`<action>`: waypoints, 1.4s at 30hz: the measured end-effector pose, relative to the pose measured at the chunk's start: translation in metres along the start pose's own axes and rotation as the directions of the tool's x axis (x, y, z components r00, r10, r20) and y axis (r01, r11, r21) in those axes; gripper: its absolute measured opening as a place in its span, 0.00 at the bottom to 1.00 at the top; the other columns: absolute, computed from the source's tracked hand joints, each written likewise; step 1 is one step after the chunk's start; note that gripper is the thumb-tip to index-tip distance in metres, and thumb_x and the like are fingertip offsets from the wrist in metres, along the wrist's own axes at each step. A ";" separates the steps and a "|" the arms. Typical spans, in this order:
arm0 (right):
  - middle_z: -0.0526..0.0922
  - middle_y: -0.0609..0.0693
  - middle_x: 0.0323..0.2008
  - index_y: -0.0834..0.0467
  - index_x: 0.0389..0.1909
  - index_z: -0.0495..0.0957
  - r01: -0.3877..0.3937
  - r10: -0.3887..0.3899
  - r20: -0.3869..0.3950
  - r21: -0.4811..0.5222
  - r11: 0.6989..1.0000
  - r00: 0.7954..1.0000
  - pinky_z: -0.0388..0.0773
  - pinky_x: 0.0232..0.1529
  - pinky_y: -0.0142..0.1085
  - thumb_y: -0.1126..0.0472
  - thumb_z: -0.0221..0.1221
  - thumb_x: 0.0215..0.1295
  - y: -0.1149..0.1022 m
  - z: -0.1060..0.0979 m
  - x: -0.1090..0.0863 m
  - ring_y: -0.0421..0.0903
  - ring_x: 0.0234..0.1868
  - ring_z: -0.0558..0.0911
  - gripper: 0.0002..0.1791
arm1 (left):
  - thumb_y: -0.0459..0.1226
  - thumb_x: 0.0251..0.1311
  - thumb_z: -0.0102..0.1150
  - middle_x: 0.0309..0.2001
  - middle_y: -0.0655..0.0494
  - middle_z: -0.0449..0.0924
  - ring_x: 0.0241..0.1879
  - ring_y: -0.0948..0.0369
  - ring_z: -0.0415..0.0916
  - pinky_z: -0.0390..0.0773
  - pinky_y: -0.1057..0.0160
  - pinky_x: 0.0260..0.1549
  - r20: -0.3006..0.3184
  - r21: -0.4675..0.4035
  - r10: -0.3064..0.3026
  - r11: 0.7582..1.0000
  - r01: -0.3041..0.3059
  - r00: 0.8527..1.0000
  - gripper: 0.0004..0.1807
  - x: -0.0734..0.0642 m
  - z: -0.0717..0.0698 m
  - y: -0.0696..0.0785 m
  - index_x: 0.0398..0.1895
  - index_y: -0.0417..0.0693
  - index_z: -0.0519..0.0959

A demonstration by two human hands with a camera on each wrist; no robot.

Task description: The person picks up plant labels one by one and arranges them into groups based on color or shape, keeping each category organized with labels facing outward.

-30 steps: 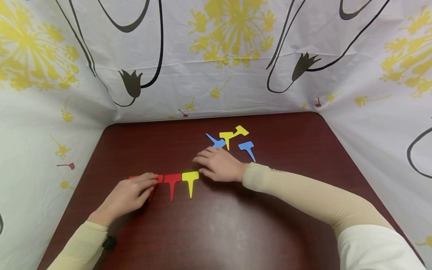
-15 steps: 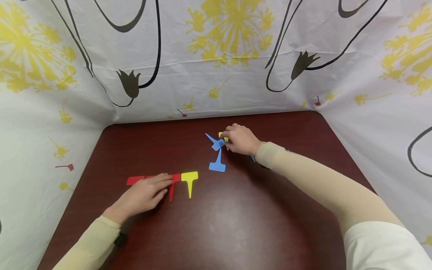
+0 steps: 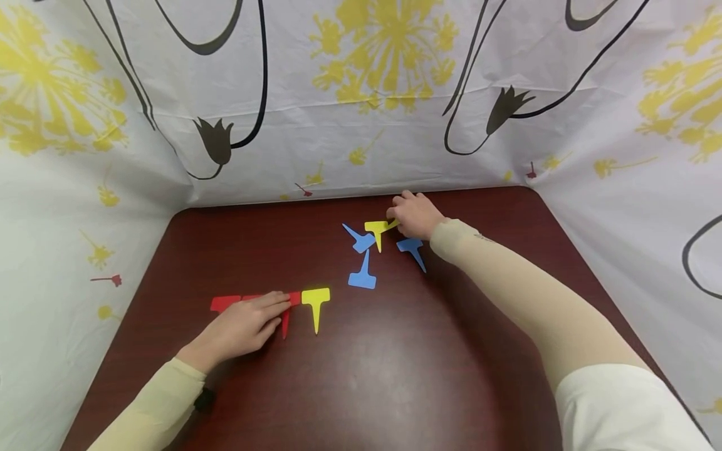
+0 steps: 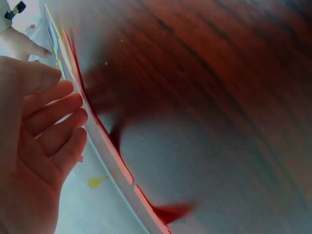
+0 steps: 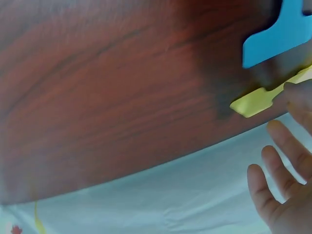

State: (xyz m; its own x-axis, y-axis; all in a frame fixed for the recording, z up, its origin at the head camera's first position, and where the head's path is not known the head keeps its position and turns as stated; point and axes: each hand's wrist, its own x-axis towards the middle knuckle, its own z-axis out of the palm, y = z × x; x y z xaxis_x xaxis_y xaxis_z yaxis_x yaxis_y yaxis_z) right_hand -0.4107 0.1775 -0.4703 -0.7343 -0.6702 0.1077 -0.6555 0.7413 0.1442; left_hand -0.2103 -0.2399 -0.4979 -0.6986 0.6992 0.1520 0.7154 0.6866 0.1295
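Note:
My left hand (image 3: 244,326) lies over a row of T-shaped red plant labels, its fingertips on the right one (image 3: 285,326). The left red label (image 3: 224,303) shows beyond the hand; the middle one is mostly covered. A yellow plant label (image 3: 316,300) continues the row at the right. Farther back, my right hand (image 3: 416,214) reaches over another yellow label (image 5: 253,102), with fingertips right at its stem; I cannot tell whether they pinch it. In the right wrist view the other fingers are spread loosely. Another yellow label (image 3: 375,227) lies just left of this hand.
Three blue plant labels lie around the yellow ones: one at the left (image 3: 363,243), one nearer the front (image 3: 362,279), one at the right (image 3: 410,245) below the right wrist. The dark red table (image 3: 361,388) meets a patterned white cloth (image 3: 350,150) at its back and sides.
My right hand has left a blue label behind in front of the group and moved back and right to the far yellow label. My left hand has slid right along the red labels.

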 end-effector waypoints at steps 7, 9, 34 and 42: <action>0.80 0.55 0.43 0.50 0.49 0.88 0.045 -0.037 0.082 -0.101 0.994 0.996 0.74 0.39 0.48 0.67 0.61 0.66 0.006 0.000 0.009 0.56 0.46 0.72 0.15 | 0.40 0.64 0.66 0.64 0.49 0.77 0.63 0.51 0.75 0.80 0.49 0.53 0.023 0.008 -0.027 1.000 0.027 0.999 0.25 -0.001 0.001 -0.003 0.63 0.44 0.79; 0.80 0.54 0.43 0.50 0.47 0.88 0.070 -0.058 0.093 -0.135 0.988 0.994 0.73 0.39 0.47 0.66 0.62 0.66 0.007 0.001 0.010 0.56 0.46 0.72 0.13 | 0.40 0.64 0.65 0.64 0.50 0.77 0.63 0.52 0.75 0.80 0.50 0.54 0.030 0.012 -0.028 1.000 0.028 0.999 0.25 0.000 0.001 -0.003 0.64 0.44 0.79; 0.77 0.52 0.39 0.55 0.28 0.87 0.344 -0.338 0.070 -0.284 0.895 0.939 0.76 0.33 0.44 0.61 0.67 0.59 0.014 -0.001 0.010 0.51 0.40 0.71 0.03 | 0.39 0.63 0.66 0.63 0.50 0.77 0.61 0.52 0.77 0.81 0.49 0.51 0.040 -0.010 -0.039 0.999 0.040 0.998 0.24 0.001 0.000 -0.003 0.62 0.45 0.81; 0.77 0.51 0.40 0.54 0.33 0.86 0.457 -0.480 0.002 -0.308 0.834 0.877 0.74 0.34 0.43 0.63 0.61 0.60 -0.021 -0.019 0.013 0.50 0.41 0.69 0.06 | 0.40 0.64 0.65 0.63 0.52 0.78 0.61 0.54 0.77 0.81 0.51 0.52 0.043 -0.016 -0.035 0.999 0.036 0.998 0.23 0.002 0.000 -0.004 0.62 0.46 0.81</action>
State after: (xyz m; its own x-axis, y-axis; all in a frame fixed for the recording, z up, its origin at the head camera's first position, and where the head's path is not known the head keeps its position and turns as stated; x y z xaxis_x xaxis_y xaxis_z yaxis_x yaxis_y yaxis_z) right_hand -0.4029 0.1526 -0.4537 -0.3301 -0.9437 0.0231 -0.8283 0.3013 0.4723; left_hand -0.2150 -0.2414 -0.4986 -0.7231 0.6826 0.1055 0.6901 0.7079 0.1502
